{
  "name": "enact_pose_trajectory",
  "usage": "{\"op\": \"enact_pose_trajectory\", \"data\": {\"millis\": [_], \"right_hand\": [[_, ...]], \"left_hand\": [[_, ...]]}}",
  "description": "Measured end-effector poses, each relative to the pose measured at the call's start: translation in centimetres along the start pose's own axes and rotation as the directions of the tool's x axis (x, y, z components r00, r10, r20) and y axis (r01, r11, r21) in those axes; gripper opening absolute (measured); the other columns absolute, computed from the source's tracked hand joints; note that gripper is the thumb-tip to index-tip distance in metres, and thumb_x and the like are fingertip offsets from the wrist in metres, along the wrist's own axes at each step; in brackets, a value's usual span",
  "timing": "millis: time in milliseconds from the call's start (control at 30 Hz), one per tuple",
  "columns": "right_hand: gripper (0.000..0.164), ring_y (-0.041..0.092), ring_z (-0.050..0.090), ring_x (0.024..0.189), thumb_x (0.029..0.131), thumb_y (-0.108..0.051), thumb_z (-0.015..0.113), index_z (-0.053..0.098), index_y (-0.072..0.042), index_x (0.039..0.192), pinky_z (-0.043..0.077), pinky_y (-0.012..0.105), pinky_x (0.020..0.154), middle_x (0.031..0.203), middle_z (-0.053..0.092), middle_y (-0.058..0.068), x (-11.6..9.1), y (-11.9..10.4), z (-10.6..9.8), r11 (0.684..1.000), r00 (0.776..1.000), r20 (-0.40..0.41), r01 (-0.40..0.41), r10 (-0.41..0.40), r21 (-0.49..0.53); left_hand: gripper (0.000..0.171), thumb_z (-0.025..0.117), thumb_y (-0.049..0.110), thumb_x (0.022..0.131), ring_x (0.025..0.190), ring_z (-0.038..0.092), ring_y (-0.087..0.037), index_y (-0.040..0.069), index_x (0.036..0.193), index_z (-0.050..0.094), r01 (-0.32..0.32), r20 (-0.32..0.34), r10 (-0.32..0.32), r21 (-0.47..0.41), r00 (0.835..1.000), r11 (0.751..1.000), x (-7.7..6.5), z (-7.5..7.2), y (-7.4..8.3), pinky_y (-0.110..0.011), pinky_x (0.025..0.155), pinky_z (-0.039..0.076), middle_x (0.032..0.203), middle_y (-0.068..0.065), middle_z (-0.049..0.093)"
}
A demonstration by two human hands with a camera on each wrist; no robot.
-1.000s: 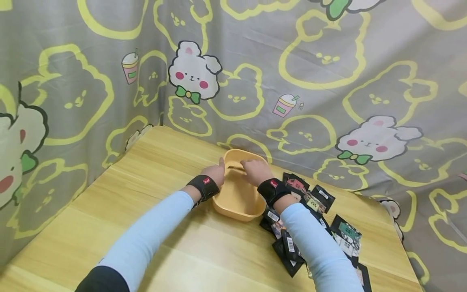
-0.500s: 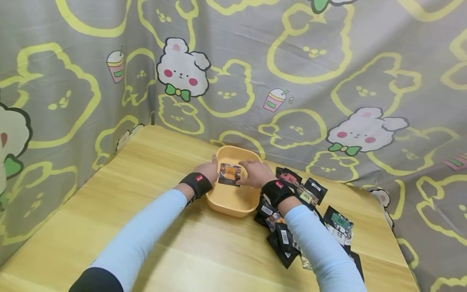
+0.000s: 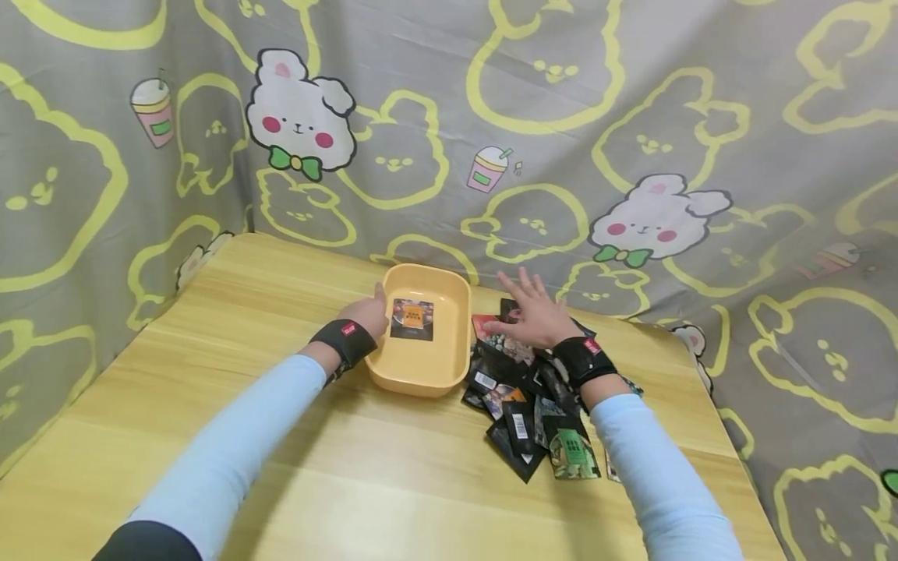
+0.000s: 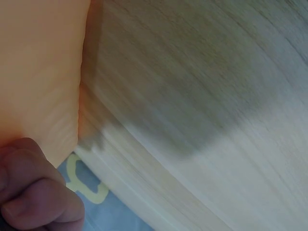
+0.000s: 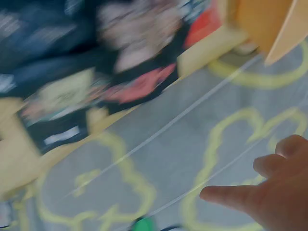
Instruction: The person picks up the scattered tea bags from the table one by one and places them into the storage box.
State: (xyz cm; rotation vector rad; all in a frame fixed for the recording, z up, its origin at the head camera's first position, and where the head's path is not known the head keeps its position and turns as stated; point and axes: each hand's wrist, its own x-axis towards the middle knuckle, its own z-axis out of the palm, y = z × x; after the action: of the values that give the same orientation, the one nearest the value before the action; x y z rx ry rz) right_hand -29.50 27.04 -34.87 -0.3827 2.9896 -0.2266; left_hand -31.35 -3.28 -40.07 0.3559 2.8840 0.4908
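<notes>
A yellow-orange plastic bin point(image 3: 421, 370) sits on the table, with one black packet with an orange label point(image 3: 412, 319) lying flat inside it. At the bin's left rim my left hand point(image 3: 365, 318) grips the wall; in the left wrist view its curled fingers point(image 4: 41, 204) lie against the outer side. My right hand point(image 3: 536, 315) is spread over the pile of black packets point(image 3: 501, 362) right of the bin and holds nothing. The right wrist view shows its extended fingers point(image 5: 231, 196), with the blurred packets point(image 5: 139, 62) beyond.
A green-labelled packet point(image 3: 571, 452) lies at the front of the pile. Wooden table surface point(image 3: 393, 483) extends in front and to the left. A grey patterned curtain point(image 3: 421, 156) hangs close behind the bin and along the left side.
My right hand has left the bin and moved right over the packets, its fingers spreading. The orange-labelled packet now lies released inside the bin. My left hand stays at the rim.
</notes>
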Motion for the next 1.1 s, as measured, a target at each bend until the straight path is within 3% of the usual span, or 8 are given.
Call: {"op": "enact_pose_trajectory", "data": {"millis": [167, 300, 433, 567, 833, 1000, 1100], "right_hand": [[0.096, 0.044, -0.007, 0.141, 0.08, -0.07, 0.051, 0.0, -0.032, 0.151, -0.005, 0.076, 0.097, 0.156, -0.01, 0.016, -2.1, 4.0, -1.0, 0.996, 0.996, 0.013, -0.085, 0.085, 0.012], [0.096, 0.047, -0.008, 0.14, 0.081, -0.067, 0.052, -0.002, -0.03, 0.151, -0.005, 0.078, 0.095, 0.155, -0.013, 0.021, -4.7, 7.5, -0.6, 0.981, 0.983, 0.054, -0.182, 0.178, 0.068], [0.097, 0.053, -0.006, 0.137, 0.082, -0.065, 0.053, -0.001, -0.024, 0.152, 0.005, 0.079, 0.094, 0.152, -0.009, 0.029, -7.1, 11.0, 1.0, 0.967, 0.968, 0.113, -0.237, 0.225, 0.098], [0.098, 0.06, 0.0, 0.133, 0.083, -0.06, 0.056, 0.006, -0.014, 0.152, 0.016, 0.076, 0.095, 0.149, -0.003, 0.037, -8.5, 13.6, 2.7, 0.963, 0.963, 0.161, -0.239, 0.218, 0.123], [0.096, 0.06, 0.005, 0.132, 0.084, -0.055, 0.059, 0.01, -0.008, 0.151, 0.018, 0.073, 0.098, 0.149, 0.002, 0.037, -9.8, 15.9, 4.9, 0.948, 0.951, 0.203, -0.268, 0.232, 0.171], [0.097, 0.055, 0.018, 0.132, 0.084, -0.054, 0.059, 0.008, -0.005, 0.151, 0.026, 0.067, 0.1, 0.149, 0.014, 0.034, -10.6, 16.7, 5.7, 0.93, 0.93, 0.249, -0.318, 0.269, 0.182], [0.088, 0.055, 0.029, 0.127, 0.087, -0.048, 0.058, 0.015, -0.001, 0.149, 0.032, 0.064, 0.097, 0.145, 0.024, 0.035, -11.3, 16.7, 5.7, 0.924, 0.919, 0.249, -0.349, 0.305, 0.156]], "left_hand": [[0.071, 0.046, 0.015, 0.093, 0.06, 0.058, -0.024, -0.011, 0.146, 0.006, 0.001, -0.022, -0.002, -0.02, 1.0, 1.0, 0.0, -0.7, -1.5, -0.031, 0.053, 0.045, 0.076, -0.014, 0.063], [0.071, 0.047, 0.014, 0.093, 0.061, 0.059, -0.026, -0.013, 0.145, 0.005, 0.01, -0.027, -0.01, -0.027, 1.0, 1.0, -0.4, -1.6, -2.2, -0.033, 0.054, 0.046, 0.076, -0.017, 0.062], [0.072, 0.047, 0.014, 0.094, 0.062, 0.059, -0.027, -0.013, 0.144, 0.004, 0.014, -0.016, -0.015, -0.038, 1.0, 0.999, -0.9, -2.2, -2.4, -0.033, 0.055, 0.046, 0.076, -0.018, 0.063], [0.072, 0.046, 0.015, 0.094, 0.061, 0.058, -0.026, -0.013, 0.145, 0.003, 0.006, -0.012, -0.006, -0.037, 1.0, 0.999, -0.9, -2.1, -2.7, -0.032, 0.053, 0.045, 0.074, -0.017, 0.061], [0.073, 0.047, 0.015, 0.094, 0.055, 0.056, -0.024, -0.014, 0.144, 0.003, -0.019, -0.001, 0.019, -0.025, 1.0, 1.0, -0.3, -1.2, -1.8, -0.03, 0.049, 0.042, 0.065, -0.012, 0.057], [0.073, 0.046, 0.014, 0.094, 0.053, 0.055, -0.023, -0.013, 0.144, 0.002, -0.03, 0.019, 0.031, -0.039, 0.999, 0.999, -0.2, -0.8, -0.6, -0.03, 0.049, 0.042, 0.065, -0.012, 0.057], [0.073, 0.047, 0.014, 0.094, 0.056, 0.056, -0.023, -0.014, 0.144, 0.001, -0.043, 0.031, 0.044, -0.031, 0.999, 0.999, -0.1, -0.7, 0.3, -0.031, 0.052, 0.043, 0.069, -0.013, 0.06]]}}
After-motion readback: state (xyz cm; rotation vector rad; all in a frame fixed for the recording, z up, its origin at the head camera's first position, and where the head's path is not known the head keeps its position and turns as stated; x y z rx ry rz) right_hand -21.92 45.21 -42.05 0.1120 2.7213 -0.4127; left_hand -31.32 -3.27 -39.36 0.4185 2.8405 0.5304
